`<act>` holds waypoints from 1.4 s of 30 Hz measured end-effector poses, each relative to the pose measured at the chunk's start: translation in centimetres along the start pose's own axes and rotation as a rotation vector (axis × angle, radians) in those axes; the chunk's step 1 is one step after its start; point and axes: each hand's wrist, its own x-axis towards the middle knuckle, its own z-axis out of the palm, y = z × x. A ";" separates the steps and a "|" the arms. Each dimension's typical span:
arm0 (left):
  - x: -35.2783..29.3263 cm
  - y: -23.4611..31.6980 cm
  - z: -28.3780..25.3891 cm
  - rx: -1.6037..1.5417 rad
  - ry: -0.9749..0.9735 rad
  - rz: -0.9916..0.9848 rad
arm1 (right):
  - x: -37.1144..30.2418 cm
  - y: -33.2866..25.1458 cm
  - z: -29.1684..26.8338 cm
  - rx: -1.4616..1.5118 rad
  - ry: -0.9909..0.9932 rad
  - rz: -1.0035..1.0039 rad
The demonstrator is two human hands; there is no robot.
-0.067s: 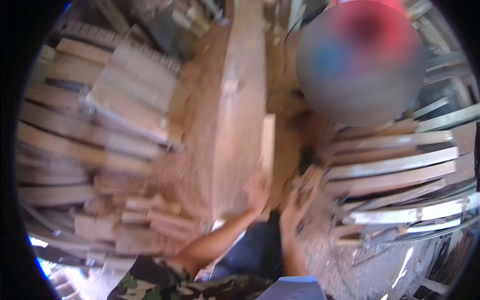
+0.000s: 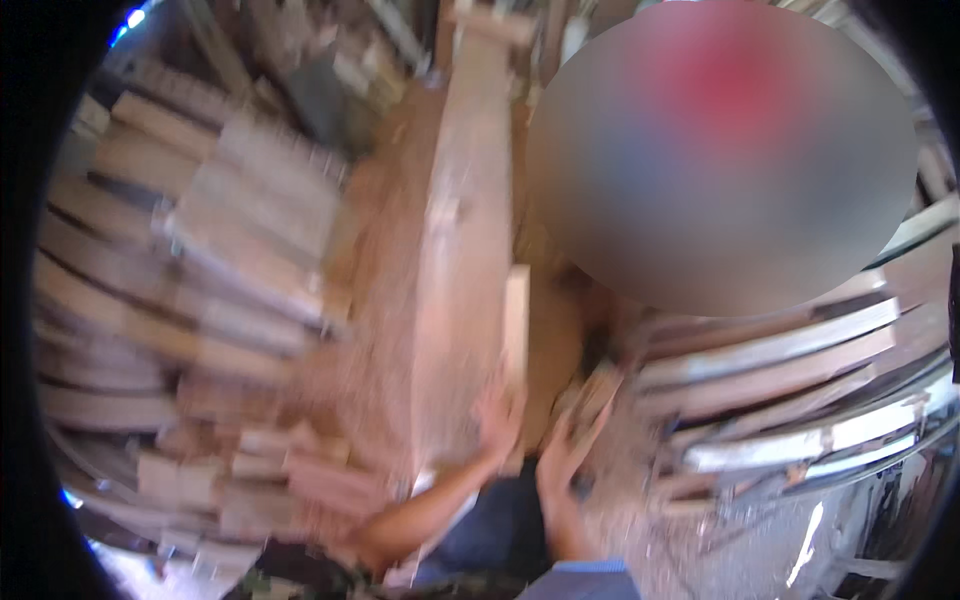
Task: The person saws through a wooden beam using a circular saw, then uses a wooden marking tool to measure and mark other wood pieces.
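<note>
A long wooden bench plank (image 2: 465, 250) runs away from me through the middle of the head view. Along its right edge stands a pale wooden strip (image 2: 516, 320). My left hand (image 2: 500, 415) is closed around the strip's near part, and the strip's lower end shows below the fingers. To its right, my right hand (image 2: 560, 455) grips a brown wooden block (image 2: 597, 392), tilted up and to the right. Motion blur hides the block's exact kind. A small light wood piece (image 2: 442, 212) lies on the plank farther off.
Stacked boards (image 2: 250, 215) and short offcuts (image 2: 330, 480) fill the left side. More long timber pieces (image 2: 780, 355) are piled at the right. A crosspiece (image 2: 495, 25) sits at the plank's far end. A blurred round patch covers the upper right. Brown wood debris (image 2: 375, 300) covers the ground.
The whole view has shifted, so the plank, strip and both hands sit lower and slightly farther left. Both hands keep their holds.
</note>
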 end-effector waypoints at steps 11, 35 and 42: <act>-0.5 2.0 -0.8 0.134 -0.088 -0.101 | -2.1 2.3 0.6 0.018 -0.022 -0.099; -0.6 2.4 -1.0 0.131 -0.084 -0.078 | -1.5 1.5 0.8 0.001 -0.043 -0.071; -0.2 2.5 -0.6 0.093 -0.101 -0.038 | -1.0 1.9 0.6 -0.040 0.000 -0.101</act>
